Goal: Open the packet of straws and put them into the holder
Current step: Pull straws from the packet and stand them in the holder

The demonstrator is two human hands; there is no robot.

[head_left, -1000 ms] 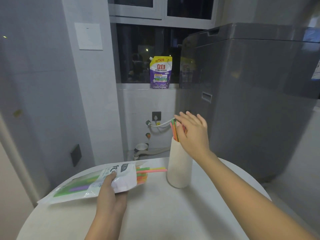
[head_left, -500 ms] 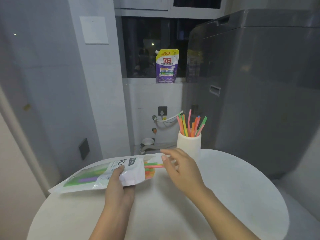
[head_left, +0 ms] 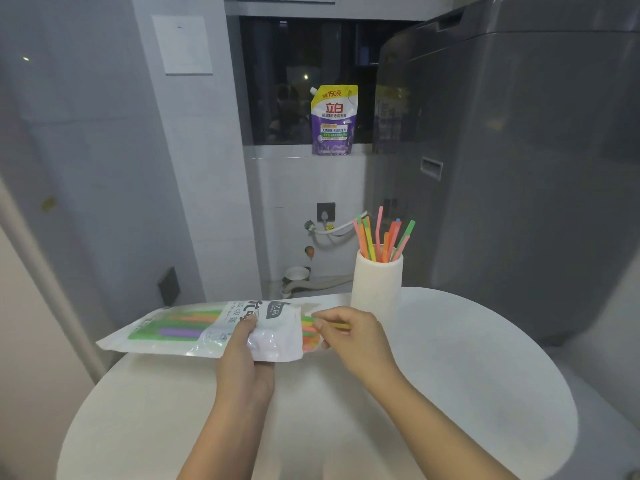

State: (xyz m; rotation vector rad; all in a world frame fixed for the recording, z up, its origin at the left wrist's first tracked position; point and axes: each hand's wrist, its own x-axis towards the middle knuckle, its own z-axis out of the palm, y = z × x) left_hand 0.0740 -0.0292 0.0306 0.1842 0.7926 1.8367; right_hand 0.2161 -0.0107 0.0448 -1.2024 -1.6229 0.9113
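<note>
Ok so from my feed right now: the left hand [head_left: 246, 344] has the packet of straws [head_left: 207, 332] pinched near its open end, thumb on top and the other fingers wrapped under it, so that hand is clamped on the packet. The packet lies flat-ish, its long sealed end sticking out past the left edge of the round white surface [head_left: 450, 375]. The right hand [head_left: 353, 336] is right at the mouth of the packet, fingers closed together on the ends of a few coloured straws [head_left: 308, 332] poking out there. I can see a yellow one running across under the fingers, plus orange and green tips at the opening.

The white holder [head_left: 377, 285] stands upright at the far side of the surface, just behind the right hand, not touching it. It's already got a bunch of straws in it [head_left: 382, 237], pink, orange, yellow and green, fanned out above the rim.

Background: grey washing machine [head_left: 519, 150] on the right, purple detergent pouch [head_left: 334, 121] on the windowsill.
</note>
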